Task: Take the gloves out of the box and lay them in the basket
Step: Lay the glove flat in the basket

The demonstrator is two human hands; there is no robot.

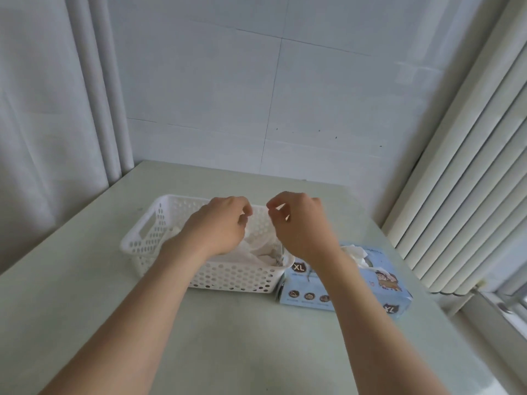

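While a pile of gloves (265, 256) already lies crumpled in the basket (137, 243), the task looks only partway done. The left grip (219, 223) and right grip (299, 223) hang close together over the basket. Each has curled fingers pinching what seems to be one thin clear glove (253, 240) that drapes down toward the pile, about to be laid in. A white tuft (355, 253) of more pokes from the top of the box (393, 283), which sits on the counter (228, 337) against the basket's right end, so further pulls are likely left. Blinds (470, 166) hang at the right, a curtain (42, 138) at the left. Nothing stands between box and basket.
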